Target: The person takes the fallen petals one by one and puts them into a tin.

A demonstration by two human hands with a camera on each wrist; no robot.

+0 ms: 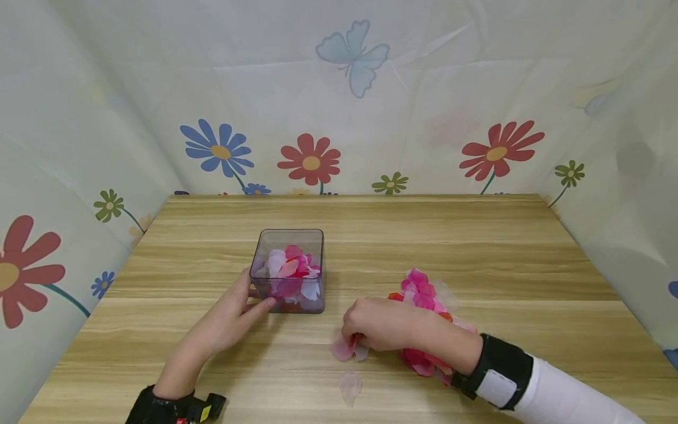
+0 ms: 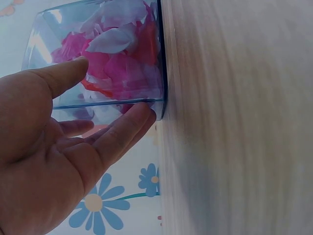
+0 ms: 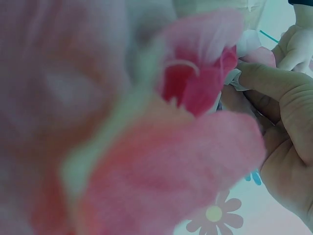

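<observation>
A clear grey plastic box point(image 1: 287, 294) stands left of centre in the head view, partly filled with pink, white and red artificial flower petals point(image 1: 293, 262). My left hand point(image 1: 225, 321) rests against its near left corner, thumb on the front wall and nearly straight fingers along the left side. Right of the box, my right hand point(image 1: 384, 324) is low over the table. Its thumb and fingers pinch petals point(image 3: 234, 79), with pale and pink ones showing under the fingertips in the head view. A loose petal pile point(image 1: 421, 294) lies beneath and behind the right forearm.
One pale petal point(image 1: 350, 387) lies by itself on the wood-grain table point(image 1: 424, 229) nearer the front. Flower-printed cloth point(image 1: 424, 118) hangs behind the table and along both sides. In the right wrist view, blurred petals fill much of the foreground.
</observation>
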